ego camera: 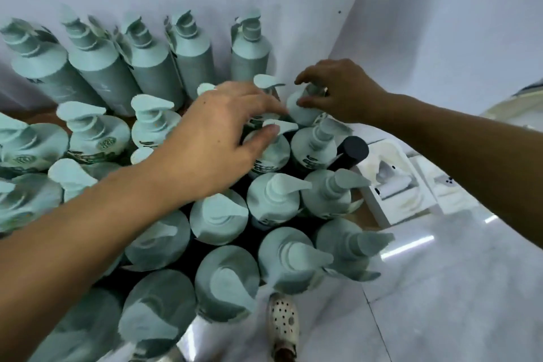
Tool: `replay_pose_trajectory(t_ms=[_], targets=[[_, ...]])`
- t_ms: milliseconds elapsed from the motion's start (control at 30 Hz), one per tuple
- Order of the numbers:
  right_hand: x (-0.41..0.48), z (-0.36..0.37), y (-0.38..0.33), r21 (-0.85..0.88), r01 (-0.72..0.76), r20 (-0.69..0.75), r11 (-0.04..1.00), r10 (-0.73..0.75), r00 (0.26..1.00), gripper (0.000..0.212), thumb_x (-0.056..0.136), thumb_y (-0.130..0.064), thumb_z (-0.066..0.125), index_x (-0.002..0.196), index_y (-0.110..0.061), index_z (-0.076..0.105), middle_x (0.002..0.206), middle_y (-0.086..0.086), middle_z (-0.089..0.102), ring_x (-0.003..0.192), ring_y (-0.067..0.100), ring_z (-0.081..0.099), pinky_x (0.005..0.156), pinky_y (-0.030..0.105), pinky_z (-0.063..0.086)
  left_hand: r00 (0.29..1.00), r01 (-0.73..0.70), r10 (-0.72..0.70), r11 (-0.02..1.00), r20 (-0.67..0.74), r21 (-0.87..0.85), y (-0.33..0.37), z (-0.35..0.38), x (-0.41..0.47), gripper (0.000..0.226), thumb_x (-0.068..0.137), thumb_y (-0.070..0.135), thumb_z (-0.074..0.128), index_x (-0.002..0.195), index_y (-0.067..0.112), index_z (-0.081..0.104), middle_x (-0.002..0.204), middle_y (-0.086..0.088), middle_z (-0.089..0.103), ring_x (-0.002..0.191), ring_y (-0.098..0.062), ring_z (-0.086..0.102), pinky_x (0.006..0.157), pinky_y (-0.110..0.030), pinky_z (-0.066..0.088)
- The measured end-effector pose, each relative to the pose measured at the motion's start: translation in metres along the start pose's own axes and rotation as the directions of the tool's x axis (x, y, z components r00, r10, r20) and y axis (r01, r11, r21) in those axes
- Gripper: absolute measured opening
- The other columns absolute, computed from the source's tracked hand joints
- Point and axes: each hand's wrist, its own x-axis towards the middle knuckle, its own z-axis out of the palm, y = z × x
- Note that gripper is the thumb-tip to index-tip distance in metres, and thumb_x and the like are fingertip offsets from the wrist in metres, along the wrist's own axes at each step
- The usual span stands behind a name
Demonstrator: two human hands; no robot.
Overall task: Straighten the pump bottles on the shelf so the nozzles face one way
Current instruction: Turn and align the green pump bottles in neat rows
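Observation:
Several pale teal pump bottles stand packed together on a shelf, most nozzles pointing right. My right hand (338,91) curls over the pump head of a bottle (302,110) near the back right corner and grips it from above. My left hand (217,138) reaches across the middle rows; its thumb presses on the nozzle of another bottle (269,153), and its fingers stretch toward the bottle under my right hand. A back row of taller teal bottles (188,50) leans against the white wall with nozzles turned various ways.
A black cylindrical bottle (351,153) stands at the right end of the rows. White product boxes (393,185) lie to the right on the brown shelf. Below are a pale glossy floor (440,303) and a perforated white clog (283,323).

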Motion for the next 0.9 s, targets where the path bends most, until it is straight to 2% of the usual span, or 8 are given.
replay_pose_trajectory(t_ms=[167, 267, 333, 400, 633, 767, 900], targets=[[-0.012, 0.005, 0.003, 0.179, -0.014, -0.119, 0.984, 0.036, 0.992, 0.037, 0.083, -0.030, 0.072, 0.116, -0.014, 0.067, 0.106, 0.008, 0.066, 0.091, 0.022, 0.061, 0.085, 0.037, 0.051, 0.998, -0.013, 0.014, 1.000, 0.067, -0.009, 0.025, 0.012, -0.017, 0.025, 0.090, 0.027, 0.063, 0.115, 0.024, 0.067, 0.111, 0.009, 0.065, 0.108, -0.008, 0.057, 0.096, -0.022, 0.041], [-0.011, 0.009, 0.008, 0.191, -0.030, -0.135, 0.981, 0.057, 0.989, 0.034, 0.080, -0.031, 0.074, 0.109, -0.013, 0.071, 0.100, 0.007, 0.070, 0.085, 0.020, 0.062, 0.081, 0.031, 0.047, 0.996, 0.006, -0.002, 0.999, 0.087, -0.049, 0.039, 0.017, -0.032, 0.025, 0.090, 0.027, 0.064, 0.114, 0.024, 0.067, 0.111, 0.010, 0.064, 0.108, -0.007, 0.057, 0.096, -0.027, 0.045], [-0.005, 0.010, 0.009, 0.197, -0.033, -0.147, 0.980, 0.062, 0.987, 0.031, 0.079, -0.030, 0.075, 0.104, -0.012, 0.072, 0.095, 0.007, 0.072, 0.079, 0.018, 0.061, 0.076, 0.025, 0.041, 0.996, 0.019, -0.013, 0.998, 0.090, -0.056, 0.046, 0.017, -0.039, 0.025, 0.092, 0.032, 0.061, 0.115, 0.027, 0.067, 0.113, 0.014, 0.062, 0.111, -0.004, 0.055, 0.096, -0.025, 0.045], [0.002, 0.009, 0.008, 0.210, -0.021, -0.156, 0.978, 0.055, 0.986, 0.028, 0.079, -0.028, 0.076, 0.101, -0.011, 0.073, 0.092, 0.006, 0.072, 0.077, 0.018, 0.060, 0.074, 0.024, 0.038, 0.997, 0.023, -0.018, 0.998, 0.079, -0.062, 0.049, 0.016, -0.043, 0.027, 0.091, 0.036, 0.056, 0.115, 0.029, 0.067, 0.114, 0.016, 0.060, 0.113, -0.001, 0.054, 0.096, -0.022, 0.043], [0.006, 0.012, 0.006, 0.200, -0.018, -0.170, 0.980, 0.053, 0.984, 0.027, 0.079, -0.028, 0.075, 0.100, -0.012, 0.071, 0.091, 0.006, 0.070, 0.076, 0.015, 0.054, 0.073, 0.027, 0.039, 0.998, 0.022, -0.016, 0.994, 0.063, -0.104, 0.050, 0.019, -0.043, 0.027, 0.090, 0.036, 0.056, 0.114, 0.029, 0.067, 0.112, 0.019, 0.059, 0.113, 0.000, 0.052, 0.097, -0.020, 0.042], [0.006, 0.010, 0.009, 0.203, -0.025, -0.125, 0.979, 0.051, 0.991, 0.024, 0.081, -0.030, 0.074, 0.099, -0.015, 0.069, 0.091, 0.004, 0.068, 0.075, 0.017, 0.055, 0.073, 0.029, 0.042, 0.992, 0.010, -0.003, 0.998, 0.124, -0.057, 0.048, 0.026, -0.030, 0.027, 0.092, 0.035, 0.056, 0.118, 0.029, 0.065, 0.111, 0.017, 0.059, 0.109, -0.004, 0.053, 0.093, -0.028, 0.047], [0.002, 0.009, 0.012, 0.076, 0.014, -0.107, 0.997, -0.006, 0.994, 0.033, 0.084, -0.042, 0.068, 0.112, -0.024, 0.066, 0.101, -0.002, 0.067, 0.085, 0.020, 0.059, 0.075, 0.034, 0.047, 0.987, -0.014, 0.022, 0.999, 0.158, -0.048, 0.042, 0.036, -0.021, 0.026, 0.092, 0.032, 0.058, 0.117, 0.027, 0.066, 0.106, 0.014, 0.061, 0.103, -0.006, 0.056, 0.087, -0.031, 0.050]])
